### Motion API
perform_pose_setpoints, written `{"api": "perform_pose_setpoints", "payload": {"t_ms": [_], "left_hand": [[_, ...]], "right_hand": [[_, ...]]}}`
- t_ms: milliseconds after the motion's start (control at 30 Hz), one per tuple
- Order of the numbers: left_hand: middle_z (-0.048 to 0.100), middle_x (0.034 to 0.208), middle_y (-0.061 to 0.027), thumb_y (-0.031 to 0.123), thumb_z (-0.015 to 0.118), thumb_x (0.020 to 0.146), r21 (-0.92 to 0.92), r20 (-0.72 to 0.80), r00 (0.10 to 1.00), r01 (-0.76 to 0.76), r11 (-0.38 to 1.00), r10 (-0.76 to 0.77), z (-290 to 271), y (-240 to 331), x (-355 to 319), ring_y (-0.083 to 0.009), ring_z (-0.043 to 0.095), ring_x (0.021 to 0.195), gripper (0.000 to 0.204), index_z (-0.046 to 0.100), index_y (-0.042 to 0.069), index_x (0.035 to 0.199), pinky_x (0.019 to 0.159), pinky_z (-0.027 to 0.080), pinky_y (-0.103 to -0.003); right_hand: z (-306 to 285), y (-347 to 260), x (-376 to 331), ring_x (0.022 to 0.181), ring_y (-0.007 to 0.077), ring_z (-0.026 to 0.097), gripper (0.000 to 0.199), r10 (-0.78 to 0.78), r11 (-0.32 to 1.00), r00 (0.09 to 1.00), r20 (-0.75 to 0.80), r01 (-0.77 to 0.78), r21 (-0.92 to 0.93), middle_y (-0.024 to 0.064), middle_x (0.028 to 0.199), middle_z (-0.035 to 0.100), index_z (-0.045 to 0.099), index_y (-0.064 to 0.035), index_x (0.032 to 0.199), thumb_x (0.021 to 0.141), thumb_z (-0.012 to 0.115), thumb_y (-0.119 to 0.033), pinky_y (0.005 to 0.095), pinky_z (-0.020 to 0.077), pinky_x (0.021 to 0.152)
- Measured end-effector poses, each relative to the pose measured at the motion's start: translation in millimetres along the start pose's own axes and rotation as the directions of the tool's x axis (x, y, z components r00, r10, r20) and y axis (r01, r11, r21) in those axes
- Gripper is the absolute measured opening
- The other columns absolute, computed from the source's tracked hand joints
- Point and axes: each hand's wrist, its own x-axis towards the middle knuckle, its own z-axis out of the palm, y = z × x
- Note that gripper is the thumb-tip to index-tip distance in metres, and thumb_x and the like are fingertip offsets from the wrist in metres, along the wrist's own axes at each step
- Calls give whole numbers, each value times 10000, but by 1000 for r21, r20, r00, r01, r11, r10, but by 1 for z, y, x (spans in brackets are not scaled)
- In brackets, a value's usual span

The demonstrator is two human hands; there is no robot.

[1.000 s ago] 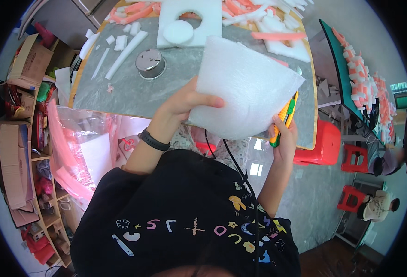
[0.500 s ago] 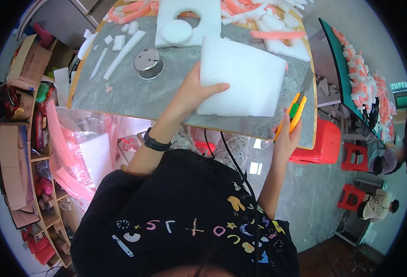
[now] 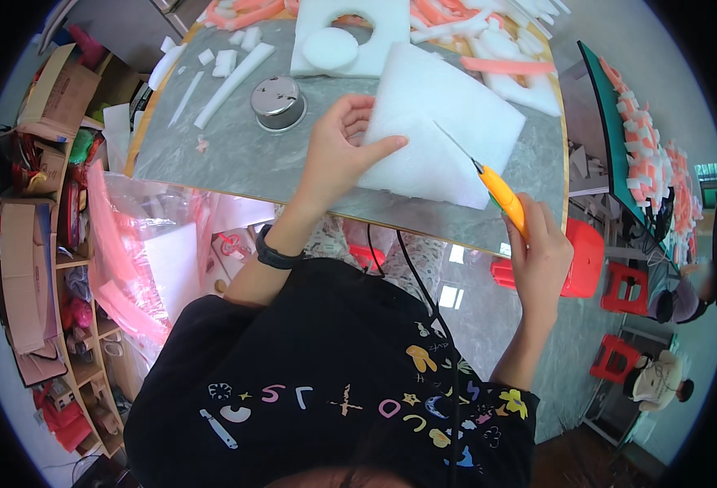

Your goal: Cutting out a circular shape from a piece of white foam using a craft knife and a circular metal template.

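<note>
My left hand [image 3: 344, 150] holds the left edge of a white foam block [image 3: 448, 122], its thumb on the top face and the other fingers at the edge. My right hand [image 3: 544, 254] is closed round the yellow handle of a utility knife [image 3: 502, 198]. The long thin blade lies over the foam block's face, pointing up and left; whether it touches is hard to tell. Left of the block, a round metal tin [image 3: 278, 103] stands on the table. Beyond the block lies a foam sheet [image 3: 308, 39] with a round hole, a foam disc [image 3: 331, 50] partly over it.
Pink and white foam offcuts [image 3: 501, 65] cover the table's [image 3: 220, 167] far side, with white strips [image 3: 232, 88] at left. A red stool [image 3: 584, 260] stands by the right corner. Shelves [image 3: 72, 244] and plastic-wrapped foam [image 3: 131, 252] are at left. Another person [image 3: 658, 381] sits far right.
The knife has swung from beside the block's right edge to over its face, its blade now pointing up and left. The block has turned clockwise. The view has shifted slightly.
</note>
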Motion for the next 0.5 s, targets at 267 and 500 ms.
{"api": "perform_pose_setpoints", "payload": {"t_ms": [267,500], "left_hand": [[631,997,-121,141,768,719,68,-59,983,-170,983,174,8,4,-5,-171,626,929,495,520,-30,1112,751,521,-287],[644,959,-106,158,755,735,101,-72,983,-161,982,169,8,8,-5,-156,629,897,469,537,-5,1117,717,525,-278]], "right_hand": [[-17,-1,17,591,245,547,341,-173,962,985,14,172,-212,67,763,515,578,-90,1040,716,683,-96,353,421,514],[-39,-1,31,641,274,558,320,-226,922,968,112,250,-297,96,798,524,577,-62,1059,753,669,-90,363,427,555]]}}
